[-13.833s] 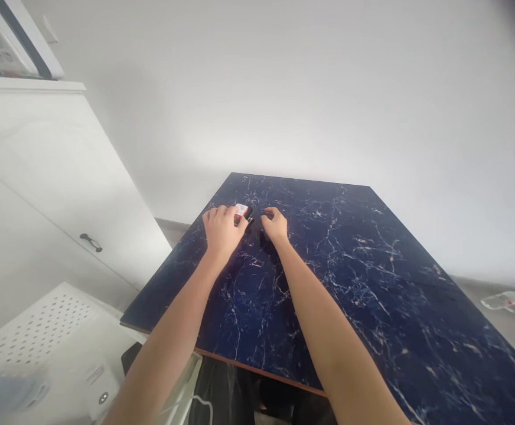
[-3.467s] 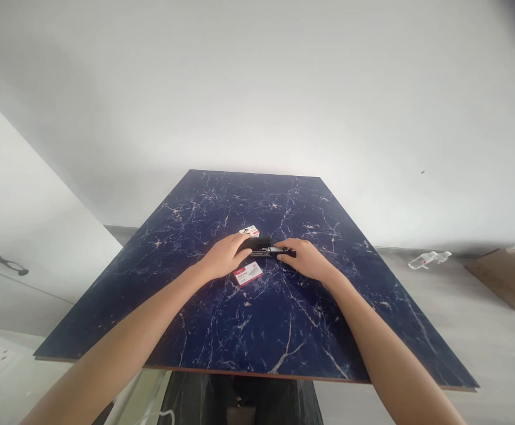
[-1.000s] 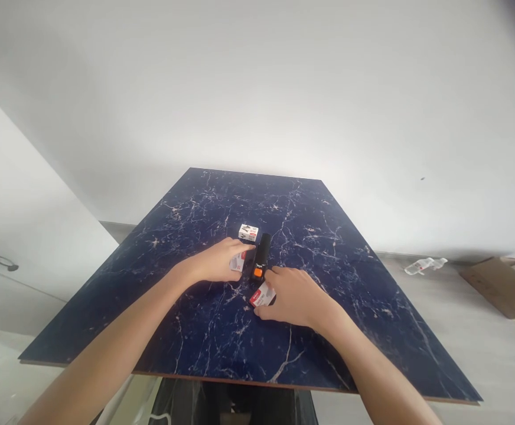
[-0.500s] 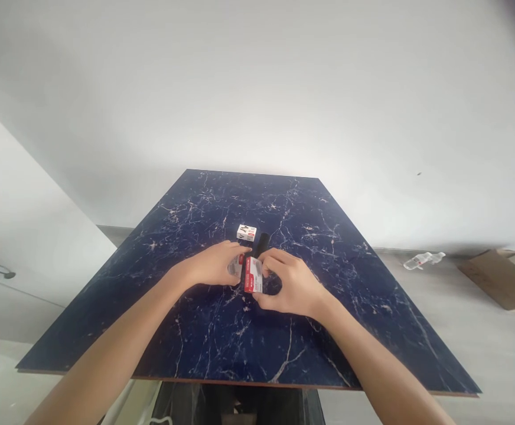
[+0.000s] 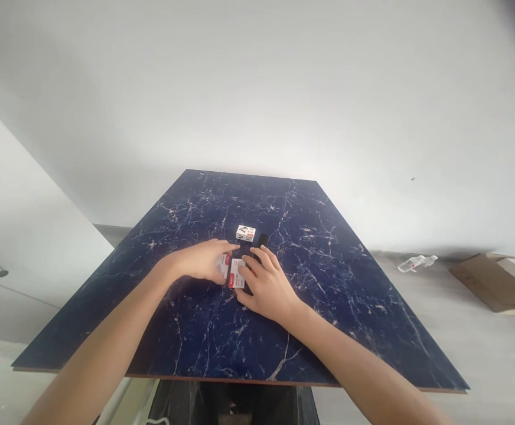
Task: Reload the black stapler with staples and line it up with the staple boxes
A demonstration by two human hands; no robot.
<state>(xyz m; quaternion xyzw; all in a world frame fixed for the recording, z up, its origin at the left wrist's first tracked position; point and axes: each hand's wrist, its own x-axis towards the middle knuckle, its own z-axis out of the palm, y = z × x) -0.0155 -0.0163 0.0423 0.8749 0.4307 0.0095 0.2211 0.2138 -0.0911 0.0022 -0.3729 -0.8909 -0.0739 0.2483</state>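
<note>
Seven o'clock from far box (image 5: 245, 234), left hand (image 5: 204, 260) clasps left box (image 5: 223, 267); right hand (image 5: 270, 288), spread, touches right box (image 5: 235, 275); likely light: pinch sides.

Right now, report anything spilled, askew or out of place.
A clear plastic item, perhaps a bottle, lies on the floor beside the table, as if dropped or discarded. On top, nothing looks spilled; the red-and-white box at the right hand shows no visible damage.

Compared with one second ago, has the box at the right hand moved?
Yes. Against the blue table, the box has shifted left and farther back.
</note>
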